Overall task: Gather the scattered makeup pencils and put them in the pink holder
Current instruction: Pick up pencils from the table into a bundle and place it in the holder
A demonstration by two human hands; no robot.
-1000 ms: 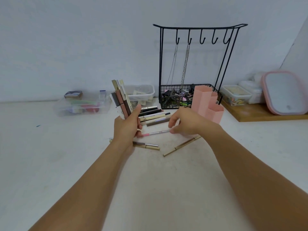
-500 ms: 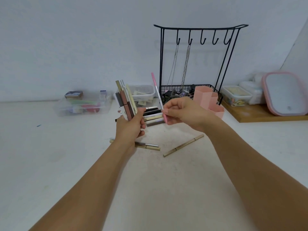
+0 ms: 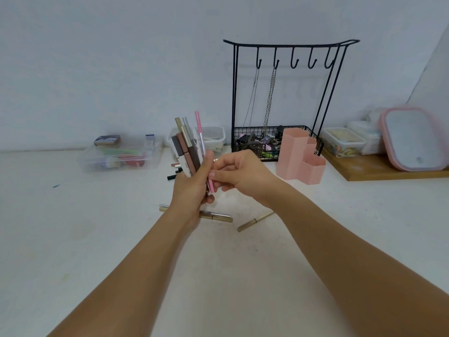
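Note:
My left hand (image 3: 192, 190) grips an upright bunch of makeup pencils (image 3: 185, 149) above the white table. A thin pink and silver pencil (image 3: 201, 137) stands at the right side of the bunch, and my right hand (image 3: 239, 173) pinches its lower end against my left hand. The pink holder (image 3: 300, 155), with hexagonal compartments, stands to the right in front of the black rack. Two gold pencils (image 3: 215, 216) lie on the table under my left wrist, another gold pencil (image 3: 255, 221) lies right of them, and a few dark ones (image 3: 173, 175) show behind my left hand.
A black wire jewellery rack (image 3: 286, 93) with chains and a filled basket stands at the back. Clear plastic boxes (image 3: 121, 156) sit at the back left and behind the bunch. A wooden board (image 3: 379, 170) at the right carries containers and a pink-framed mirror (image 3: 413, 139).
My right hand lifted the pink pencil off the table, turned it upright and brought it left against the bunch in my left hand.

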